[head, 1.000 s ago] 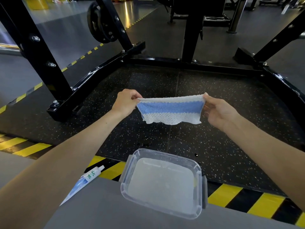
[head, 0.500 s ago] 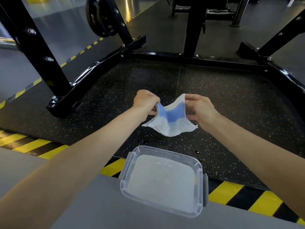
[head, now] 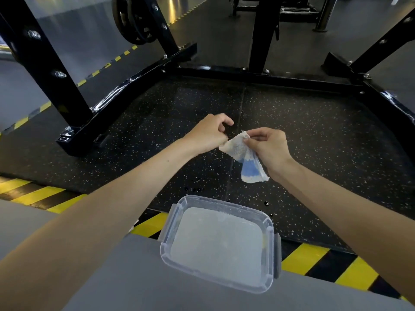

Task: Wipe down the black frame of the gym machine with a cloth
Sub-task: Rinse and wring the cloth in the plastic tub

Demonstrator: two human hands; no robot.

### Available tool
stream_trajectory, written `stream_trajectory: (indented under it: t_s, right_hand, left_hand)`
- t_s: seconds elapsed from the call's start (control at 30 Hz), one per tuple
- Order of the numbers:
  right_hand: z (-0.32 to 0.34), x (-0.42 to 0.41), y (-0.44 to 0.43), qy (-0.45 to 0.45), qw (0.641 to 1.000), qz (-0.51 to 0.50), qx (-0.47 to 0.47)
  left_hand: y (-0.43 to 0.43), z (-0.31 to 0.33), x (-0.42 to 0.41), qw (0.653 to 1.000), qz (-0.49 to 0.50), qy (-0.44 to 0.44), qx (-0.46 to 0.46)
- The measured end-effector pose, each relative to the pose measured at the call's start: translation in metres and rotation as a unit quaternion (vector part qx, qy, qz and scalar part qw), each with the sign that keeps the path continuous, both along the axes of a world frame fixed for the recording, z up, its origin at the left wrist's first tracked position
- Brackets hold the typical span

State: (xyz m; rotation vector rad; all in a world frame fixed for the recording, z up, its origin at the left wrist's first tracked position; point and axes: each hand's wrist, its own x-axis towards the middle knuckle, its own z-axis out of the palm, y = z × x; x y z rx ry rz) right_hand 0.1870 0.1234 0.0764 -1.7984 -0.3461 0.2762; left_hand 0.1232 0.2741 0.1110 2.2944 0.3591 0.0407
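A small white cloth with a blue stripe (head: 246, 158) hangs folded in the air above the speckled black mat. My right hand (head: 269, 147) pinches its upper edge, and the blue end droops below that hand. My left hand (head: 210, 133) has curled fingers and holds the cloth's left corner close beside the right hand. The black frame of the gym machine (head: 116, 95) runs along the floor on the left, across the back and down the right side, with a thick upright post at the far left. Neither hand touches the frame.
A clear plastic container (head: 267, 223) holding cloudy liquid sits on a grey surface just below my hands. Yellow and black hazard tape (head: 307, 257) edges the mat. Dark drops dot the mat near the container. Weight plates (head: 134, 21) hang at the back left.
The cloth was stretched flat between both hands, then the hands came together. It now hangs folded, mostly from my right hand, a little further right.
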Motion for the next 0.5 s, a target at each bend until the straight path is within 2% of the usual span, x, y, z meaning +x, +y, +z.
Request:
stream_trajectory:
  t_s: [0.1,0.17,0.3,0.33,0.43,0.5]
  right_hand:
    - [0.005,-0.002,-0.001,0.047,0.997,0.059,0.011]
    - [0.008,-0.001,-0.001,0.057,0.996,0.064,0.014]
    - [0.005,0.005,-0.004,0.088,0.996,-0.006,0.004]
    - [0.003,0.007,-0.005,0.092,0.996,-0.017,-0.011]
    - [-0.004,0.012,-0.007,0.138,0.988,-0.044,-0.059]
    - [-0.009,0.012,-0.008,0.215,0.973,-0.058,-0.059]
  left_hand:
    - [-0.002,-0.011,-0.005,0.995,-0.078,0.065,-0.002]
    - [0.001,-0.017,-0.005,0.994,-0.086,0.069,0.010]
    - [0.005,-0.011,-0.009,0.986,-0.086,0.072,-0.126]
    - [0.005,-0.009,-0.008,0.986,-0.087,0.079,-0.117]
    - [0.006,-0.014,-0.003,0.997,-0.016,0.080,-0.014]
    - [0.008,-0.021,0.000,0.996,0.053,0.067,-0.024]
